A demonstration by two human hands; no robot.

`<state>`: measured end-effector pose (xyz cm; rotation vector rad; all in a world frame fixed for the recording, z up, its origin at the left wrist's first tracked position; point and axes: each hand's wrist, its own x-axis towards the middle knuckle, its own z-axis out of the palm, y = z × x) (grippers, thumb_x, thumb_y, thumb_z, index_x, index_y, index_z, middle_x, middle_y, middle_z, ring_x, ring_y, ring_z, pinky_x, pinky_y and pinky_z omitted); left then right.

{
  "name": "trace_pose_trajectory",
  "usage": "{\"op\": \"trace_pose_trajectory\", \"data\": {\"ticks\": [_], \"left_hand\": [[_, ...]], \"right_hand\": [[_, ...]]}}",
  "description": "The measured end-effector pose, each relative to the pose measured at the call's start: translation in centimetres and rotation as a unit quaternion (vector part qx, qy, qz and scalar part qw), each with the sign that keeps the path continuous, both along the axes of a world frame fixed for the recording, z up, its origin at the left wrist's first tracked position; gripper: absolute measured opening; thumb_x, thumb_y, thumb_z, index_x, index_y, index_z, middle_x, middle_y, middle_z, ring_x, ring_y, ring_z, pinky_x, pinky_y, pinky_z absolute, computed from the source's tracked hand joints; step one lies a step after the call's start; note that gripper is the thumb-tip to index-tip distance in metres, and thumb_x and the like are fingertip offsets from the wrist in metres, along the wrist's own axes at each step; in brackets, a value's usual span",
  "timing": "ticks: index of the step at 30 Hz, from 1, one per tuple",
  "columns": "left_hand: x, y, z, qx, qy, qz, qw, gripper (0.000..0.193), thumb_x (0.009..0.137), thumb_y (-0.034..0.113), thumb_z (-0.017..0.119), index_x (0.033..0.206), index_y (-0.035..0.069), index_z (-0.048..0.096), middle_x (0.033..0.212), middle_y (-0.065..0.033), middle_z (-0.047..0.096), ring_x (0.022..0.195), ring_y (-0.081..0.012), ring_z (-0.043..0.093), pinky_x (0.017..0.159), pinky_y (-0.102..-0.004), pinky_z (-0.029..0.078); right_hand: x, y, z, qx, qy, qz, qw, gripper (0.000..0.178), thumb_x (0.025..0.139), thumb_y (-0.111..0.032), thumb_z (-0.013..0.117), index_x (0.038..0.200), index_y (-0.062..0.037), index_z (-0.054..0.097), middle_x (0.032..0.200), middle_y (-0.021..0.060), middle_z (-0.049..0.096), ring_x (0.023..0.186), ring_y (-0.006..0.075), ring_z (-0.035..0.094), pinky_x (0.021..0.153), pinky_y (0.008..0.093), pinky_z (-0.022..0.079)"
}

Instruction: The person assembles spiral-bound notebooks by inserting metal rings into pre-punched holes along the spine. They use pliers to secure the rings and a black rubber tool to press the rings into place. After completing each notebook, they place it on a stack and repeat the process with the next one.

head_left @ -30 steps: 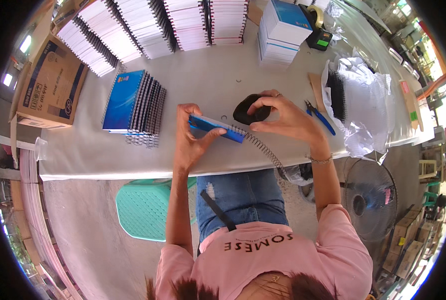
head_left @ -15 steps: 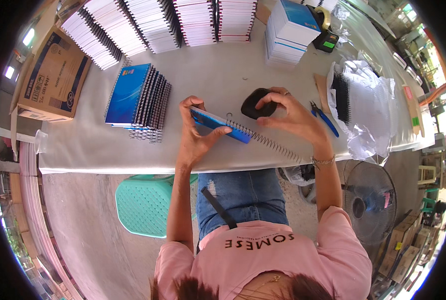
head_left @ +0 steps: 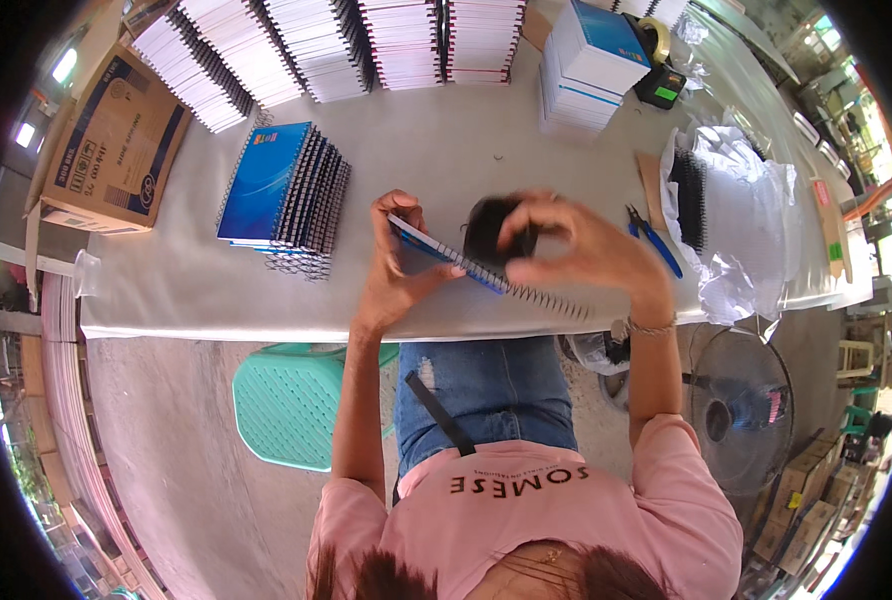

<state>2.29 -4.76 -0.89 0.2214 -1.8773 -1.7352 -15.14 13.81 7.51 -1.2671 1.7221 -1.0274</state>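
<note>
Held notebk (head_left: 422, 237): glossy blue cover, matt white paper edges. Wire coil (head_left: 554, 302) thru it: thin, looks metal. Black pc (head_left: 485, 228), ctr of frame: matt-looking, blurred, material unclear. Counter (head_left: 186, 285): smooth pale cover w/ soft sheen, looks like plastic sheeting. Stacked notebks (head_left: 269, 185), L of frame: slick blue covers, wire spines. Box (head_left: 118, 140), upper L: matt brown cardboard. Pliers (head_left: 658, 250), R: smooth plastic-looking blue grips. Wrap (head_left: 751, 220), far R: crinkled, white, slightly shiny. Stool (head_left: 286, 408), lower L: green plastic, textured seat. Shirt (head_left: 536, 500), bottom: matt pink cloth. Jeans (head_left: 491, 385): worn denim.
</note>
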Motion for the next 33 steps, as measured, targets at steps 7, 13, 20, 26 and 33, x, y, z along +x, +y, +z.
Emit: {"op": "trace_pose_trajectory", "data": {"ticks": [7, 13, 20, 26, 33], "left_hand": [[-0.5, 0.0, 0.2, 0.002, 0.023, -0.011, 1.000, 0.084, 0.064, 0.004, 0.089, 0.127, 0.011, 0.034, 0.099, -0.0021, 0.037, 0.093, -0.0148, 0.040, 0.085, -0.0274, 0.036], [0.1, -0.1, -0.4, 0.038, 0.001, -0.021, 0.999, 0.085, 0.064, 0.004, 0.089, 0.128, 0.010, 0.034, 0.101, -0.0028, 0.038, 0.095, -0.0154, 0.042, 0.088, -0.0280, 0.036], [-0.1, -0.4, -0.5, 0.000, -0.003, 0.002, 1.000, 0.084, 0.064, 0.006, 0.090, 0.128, 0.010, 0.035, 0.099, -0.0026, 0.038, 0.094, -0.0155, 0.042, 0.087, -0.0285, 0.037], [-0.1, -0.3, 0.0, 0.001, -0.008, -0.008, 1.000, 0.085, 0.064, 0.008, 0.091, 0.127, 0.009, 0.035, 0.098, -0.0019, 0.039, 0.094, -0.0153, 0.042, 0.086, -0.0287, 0.037], [-0.4, -0.4, -0.3, -0.009, 0.002, -0.003, 1.000, 0.083, 0.066, 0.007, 0.090, 0.128, 0.009, 0.035, 0.103, -0.0032, 0.041, 0.098, -0.0161, 0.044, 0.091, -0.0293, 0.037]], "right_hand": [[-0.7, 0.2, -1.2, -0.060, -0.237, 0.065, 0.967, 0.039, 0.078, -0.030, 0.084, 0.103, -0.0040, 0.070, 0.116, 0.0058, 0.061, 0.109, 0.0169, 0.055, 0.090, 0.0284, 0.046], [0.9, 0.6, -0.3, -0.084, -0.219, 0.090, 0.968, 0.034, 0.080, -0.020, 0.083, 0.104, -0.0021, 0.067, 0.124, 0.0062, 0.055, 0.118, 0.0175, 0.054, 0.105, 0.0307, 0.040], [1.7, -1.2, 0.5, -0.090, -0.078, 0.065, 0.991, 0.035, 0.078, -0.028, 0.083, 0.102, -0.0050, 0.071, 0.111, 0.0052, 0.059, 0.102, 0.0150, 0.058, 0.091, 0.0288, 0.047], [0.2, -2.8, -0.1, -0.039, -0.045, -0.023, 0.998, 0.033, 0.082, -0.020, 0.081, 0.105, -0.0011, 0.068, 0.104, 0.0023, 0.060, 0.093, 0.0106, 0.058, 0.081, 0.0274, 0.049], [1.2, -2.6, -0.8, -0.048, -0.044, -0.001, 0.998, 0.038, 0.080, -0.031, 0.081, 0.107, -0.0050, 0.072, 0.104, 0.0041, 0.063, 0.092, 0.0134, 0.058, 0.083, 0.0268, 0.047]]}}
